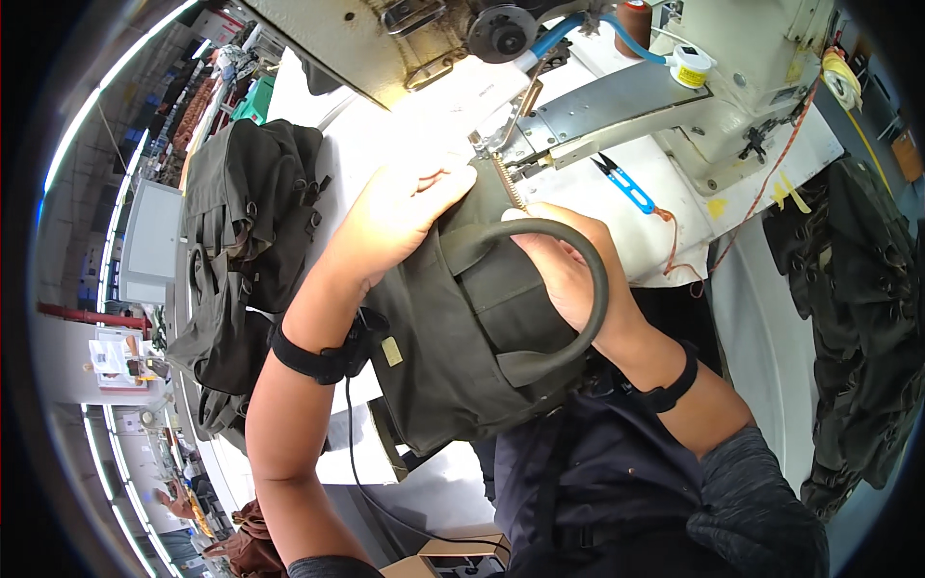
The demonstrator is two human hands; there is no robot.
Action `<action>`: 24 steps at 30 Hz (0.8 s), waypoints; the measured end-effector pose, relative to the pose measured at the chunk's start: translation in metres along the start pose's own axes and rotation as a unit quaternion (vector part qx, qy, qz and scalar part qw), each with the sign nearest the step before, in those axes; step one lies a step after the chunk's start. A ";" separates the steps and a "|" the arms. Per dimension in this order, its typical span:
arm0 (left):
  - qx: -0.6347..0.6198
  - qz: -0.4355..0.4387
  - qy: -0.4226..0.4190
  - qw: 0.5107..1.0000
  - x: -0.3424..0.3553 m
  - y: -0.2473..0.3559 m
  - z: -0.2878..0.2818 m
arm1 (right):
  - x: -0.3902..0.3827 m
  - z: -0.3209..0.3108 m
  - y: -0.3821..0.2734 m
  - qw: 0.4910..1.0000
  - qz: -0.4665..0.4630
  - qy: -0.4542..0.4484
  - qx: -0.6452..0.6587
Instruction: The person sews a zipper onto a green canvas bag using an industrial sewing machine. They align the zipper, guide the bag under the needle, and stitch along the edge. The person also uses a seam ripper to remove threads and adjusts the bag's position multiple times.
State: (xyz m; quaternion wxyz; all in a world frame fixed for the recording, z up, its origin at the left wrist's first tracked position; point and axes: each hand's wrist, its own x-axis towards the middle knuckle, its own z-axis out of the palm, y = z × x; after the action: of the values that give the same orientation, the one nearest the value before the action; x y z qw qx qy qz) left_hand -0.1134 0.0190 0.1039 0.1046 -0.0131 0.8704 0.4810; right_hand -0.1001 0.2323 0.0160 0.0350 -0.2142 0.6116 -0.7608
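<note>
A dark olive bag (434, 337) with a rounded carry handle (599, 279) lies under the front of a sewing machine (665, 125). At its upper edge a strip of metal zipper (508, 181) runs toward the machine's needle area. My left hand (409, 212) is closed on the bag's far left edge, close to the needle, its thumb along the fabric. Reaching up beside the handle loop, my right hand (568, 265) pinches the bag's edge near the zipper's lower end. The needle tip itself is lost in the lamp's glare.
Blue-handled thread snips (624, 183) lie right of the machine's arm, tied to an orange cord (672, 236). More olive bags (246, 212) are piled at the left, and others hang at the far right (858, 328). A brown thread cone (633, 27) stands at the back.
</note>
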 end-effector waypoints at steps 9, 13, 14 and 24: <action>-0.126 -0.010 0.043 0.991 -0.001 0.007 0.004 | 0.004 0.001 -0.007 1.000 0.016 0.014 0.015; -0.118 0.001 0.026 0.993 0.002 0.007 0.001 | 0.004 -0.001 -0.004 1.000 0.013 0.013 -0.014; -0.115 0.007 0.025 0.993 0.002 0.007 0.001 | 0.006 -0.001 -0.003 1.000 0.009 0.017 -0.012; 0.056 0.047 0.007 0.997 -0.003 0.012 0.002 | -0.019 -0.004 -0.009 0.996 0.090 0.013 0.007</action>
State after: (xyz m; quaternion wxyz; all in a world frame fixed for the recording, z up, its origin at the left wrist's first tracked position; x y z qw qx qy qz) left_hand -0.1119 0.0269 0.1134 0.0759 0.0303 0.8962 0.4361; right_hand -0.0823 0.2438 0.0183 0.0964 -0.1480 0.6231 -0.7619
